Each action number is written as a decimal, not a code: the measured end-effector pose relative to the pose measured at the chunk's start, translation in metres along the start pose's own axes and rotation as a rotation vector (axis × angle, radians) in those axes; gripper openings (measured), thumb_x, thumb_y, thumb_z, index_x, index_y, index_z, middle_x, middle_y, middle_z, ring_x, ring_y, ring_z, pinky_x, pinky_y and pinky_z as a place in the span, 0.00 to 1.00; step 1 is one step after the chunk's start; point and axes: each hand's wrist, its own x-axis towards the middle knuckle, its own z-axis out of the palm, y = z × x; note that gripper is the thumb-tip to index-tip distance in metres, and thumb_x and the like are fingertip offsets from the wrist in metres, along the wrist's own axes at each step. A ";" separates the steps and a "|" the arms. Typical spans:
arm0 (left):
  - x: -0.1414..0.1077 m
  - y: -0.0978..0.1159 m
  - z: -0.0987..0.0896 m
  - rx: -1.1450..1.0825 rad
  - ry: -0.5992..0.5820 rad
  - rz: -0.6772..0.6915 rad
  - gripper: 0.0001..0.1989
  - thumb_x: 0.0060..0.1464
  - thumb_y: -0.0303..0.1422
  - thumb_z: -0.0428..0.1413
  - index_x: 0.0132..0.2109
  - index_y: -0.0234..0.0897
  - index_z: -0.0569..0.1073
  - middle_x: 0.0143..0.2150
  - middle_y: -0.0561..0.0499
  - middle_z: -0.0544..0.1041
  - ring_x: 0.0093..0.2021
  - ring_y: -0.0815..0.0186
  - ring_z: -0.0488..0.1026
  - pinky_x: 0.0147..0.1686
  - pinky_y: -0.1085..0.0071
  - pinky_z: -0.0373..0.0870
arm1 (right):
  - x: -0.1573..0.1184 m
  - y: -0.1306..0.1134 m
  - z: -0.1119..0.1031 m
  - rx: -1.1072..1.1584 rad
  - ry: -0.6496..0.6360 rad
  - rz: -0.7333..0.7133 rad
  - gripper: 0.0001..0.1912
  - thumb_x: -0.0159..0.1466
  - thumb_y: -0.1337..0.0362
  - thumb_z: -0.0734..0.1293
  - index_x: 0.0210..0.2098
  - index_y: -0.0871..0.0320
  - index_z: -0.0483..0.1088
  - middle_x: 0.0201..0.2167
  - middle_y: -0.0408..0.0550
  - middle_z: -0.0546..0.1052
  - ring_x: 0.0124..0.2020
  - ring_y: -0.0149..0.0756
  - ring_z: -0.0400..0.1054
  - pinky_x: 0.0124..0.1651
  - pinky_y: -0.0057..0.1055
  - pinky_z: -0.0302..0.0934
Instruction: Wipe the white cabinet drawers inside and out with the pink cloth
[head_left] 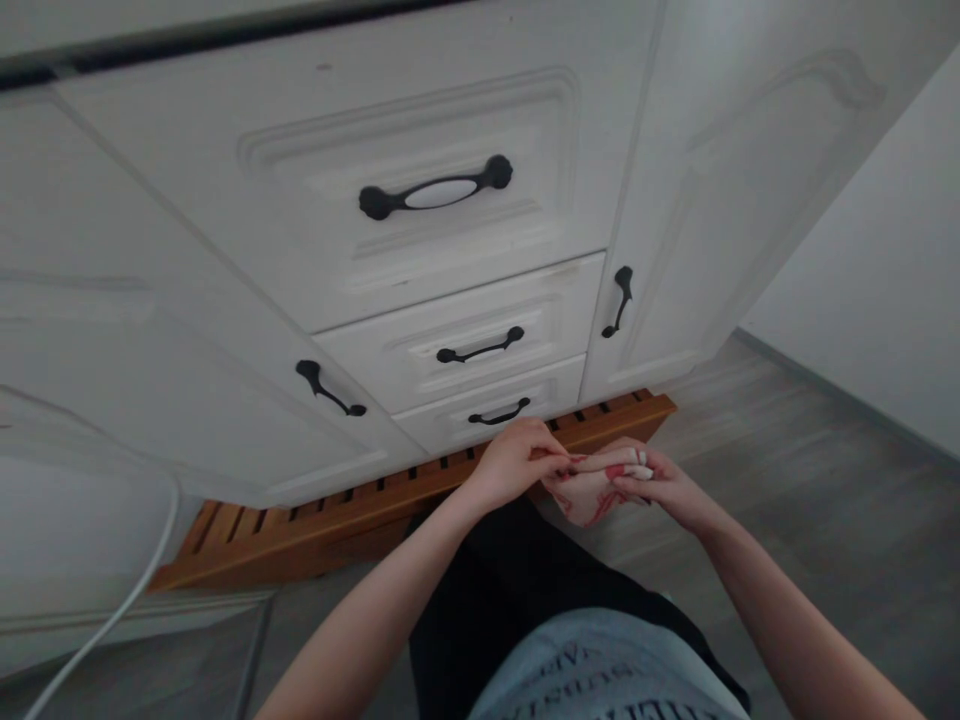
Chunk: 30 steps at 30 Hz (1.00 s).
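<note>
A white cloth with a red pattern [589, 500] is held low in front of my body, partly folded or bunched. Its left edge is pinched between the thumb and fingers of my left hand [521, 460]. Around its right end close the fingers of my right hand [664, 485], with white bits showing between or on the fingers. Some of the cloth is hidden by both hands. Just beyond my left hand is the lowest drawer's black handle [499, 411].
White drawers [480, 110] and cabinet doors with black handles fill the space ahead. A slatted wooden platform [300, 540] runs along their foot, over a grey wood-look floor [817, 540]. A white cable [161, 545] hangs at the left. A white wall [877, 270] stands at the right.
</note>
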 end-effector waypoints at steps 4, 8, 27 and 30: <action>0.004 0.000 -0.006 -0.161 0.024 -0.096 0.15 0.50 0.39 0.66 0.45 0.42 0.78 0.45 0.50 0.77 0.49 0.61 0.72 0.47 0.67 0.68 | 0.002 -0.006 0.000 -0.036 -0.032 -0.048 0.18 0.58 0.56 0.75 0.46 0.55 0.79 0.43 0.49 0.81 0.41 0.40 0.72 0.43 0.31 0.66; 0.006 -0.002 -0.012 -0.468 -0.254 -0.169 0.20 0.50 0.37 0.65 0.51 0.40 0.76 0.50 0.48 0.78 0.50 0.62 0.74 0.51 0.64 0.69 | 0.004 -0.012 -0.005 -0.089 -0.089 -0.076 0.19 0.59 0.55 0.74 0.47 0.56 0.79 0.45 0.51 0.80 0.47 0.44 0.72 0.48 0.34 0.65; 0.010 0.014 0.035 0.050 -0.188 -0.222 0.08 0.45 0.32 0.60 0.36 0.40 0.75 0.35 0.51 0.77 0.36 0.59 0.73 0.33 0.69 0.63 | 0.008 -0.029 0.013 -0.187 -0.158 -0.166 0.14 0.62 0.55 0.72 0.44 0.55 0.79 0.43 0.50 0.80 0.46 0.43 0.73 0.49 0.36 0.67; 0.009 0.008 0.033 -0.025 -0.171 -0.242 0.08 0.47 0.36 0.61 0.36 0.39 0.76 0.35 0.51 0.79 0.37 0.59 0.75 0.36 0.67 0.67 | 0.009 -0.033 0.007 -0.245 -0.116 -0.164 0.14 0.63 0.54 0.71 0.43 0.55 0.79 0.43 0.50 0.80 0.45 0.43 0.73 0.48 0.35 0.67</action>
